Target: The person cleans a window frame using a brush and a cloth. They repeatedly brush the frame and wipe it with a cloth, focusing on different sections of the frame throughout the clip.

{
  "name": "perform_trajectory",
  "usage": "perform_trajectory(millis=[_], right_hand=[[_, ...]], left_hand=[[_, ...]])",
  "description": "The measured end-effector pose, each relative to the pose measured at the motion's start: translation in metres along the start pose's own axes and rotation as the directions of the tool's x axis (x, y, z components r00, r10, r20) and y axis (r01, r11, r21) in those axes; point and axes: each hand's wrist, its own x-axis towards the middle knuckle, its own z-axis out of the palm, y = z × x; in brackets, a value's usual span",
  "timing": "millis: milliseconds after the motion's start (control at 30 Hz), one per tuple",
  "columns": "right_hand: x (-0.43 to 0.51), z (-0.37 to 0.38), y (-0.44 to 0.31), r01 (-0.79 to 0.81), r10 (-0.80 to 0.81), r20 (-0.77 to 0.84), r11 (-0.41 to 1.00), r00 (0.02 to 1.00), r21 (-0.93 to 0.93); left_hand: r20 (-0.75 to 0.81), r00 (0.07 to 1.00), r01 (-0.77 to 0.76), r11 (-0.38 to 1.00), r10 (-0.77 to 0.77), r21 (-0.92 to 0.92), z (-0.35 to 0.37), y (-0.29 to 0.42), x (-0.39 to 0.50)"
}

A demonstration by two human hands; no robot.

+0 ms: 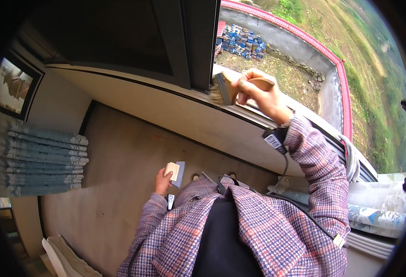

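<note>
My right hand (260,93) grips the wooden handle of a wide, flat bristle brush (226,89). The brush's pale bristles touch or hang just over the window track (246,111), beside the dark window frame (201,45). Lower and to the left, my left hand (163,181) holds a cream-coloured block or folded pad (172,171) together with a thin bluish-grey sheet (180,175), above the floor. What exactly these two pieces are, I cannot tell.
A grey cloth (351,162) hangs over the window frame at the right. Patterned curtains (47,159) hang at the left, near a framed picture (14,88). Light bundled fabric (376,213) lies at the lower right. Outside are a walled yard and a pile of blue blocks (242,41).
</note>
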Motion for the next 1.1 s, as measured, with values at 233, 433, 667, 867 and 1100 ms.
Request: perform_trajectory(millis=[233, 433, 667, 867, 1100], right_hand=[[-0.003, -0.006, -0.013, 0.124, -0.120, -0.103, 0.991, 0.987, 0.042], [-0.005, 0.022, -0.025, -0.086, 0.074, -0.092, 0.986, 0.993, -0.142], [-0.001, -0.012, 0.014, 0.024, -0.025, -0.013, 0.998, 1.000, -0.055], [-0.068, -0.037, -0.035, 0.412, -0.331, -0.487, 0.909, 0.808, 0.065], [-0.158, 0.005, 0.011, 0.554, -0.237, -0.572, 0.679, 0.786, 0.481]], left_hand=[[0.002, 1.000, 0.007, 1.000, -0.007, 0.020, -0.009, 0.001, 0.007], [0.026, 0.999, -0.044, 0.999, 0.043, 0.011, -0.031, 0.002, 0.008], [-0.062, 0.995, 0.080, 0.994, -0.075, 0.080, -0.065, -0.050, 0.005], [-0.056, 0.977, 0.205, 0.979, -0.205, -0.011, -0.107, -0.105, -0.017], [0.124, 0.935, 0.307, 0.934, -0.331, 0.181, -0.082, -0.090, 0.034]])
